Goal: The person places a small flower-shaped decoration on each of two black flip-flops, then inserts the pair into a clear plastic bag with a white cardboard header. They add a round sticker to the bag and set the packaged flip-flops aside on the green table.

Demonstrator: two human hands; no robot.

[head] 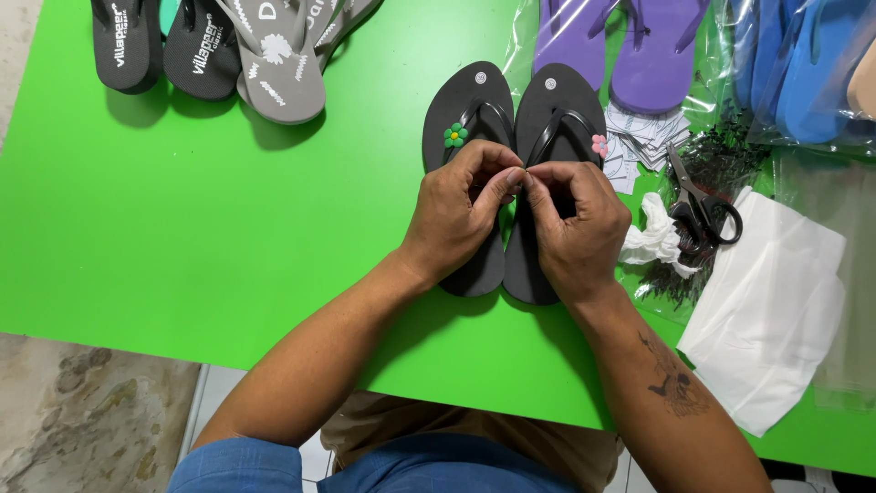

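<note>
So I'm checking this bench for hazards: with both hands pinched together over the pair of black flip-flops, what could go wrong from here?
1. Whatever the left hand and right hand pinch is hidden; something that small might slip and get lost on the green table.
2. The black-handled scissors lie close beside the right hand; a sideways move could catch them.
3. The small green flower charm on the black flip-flops could get knocked.

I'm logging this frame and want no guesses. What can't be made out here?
- Head view: what the left hand and right hand pinch is hidden by fingertips.
- Sandal middles are hidden under the hands.
- Purple sandals are cut by the top edge.
- Scissors blades blur into dark clutter.
</note>
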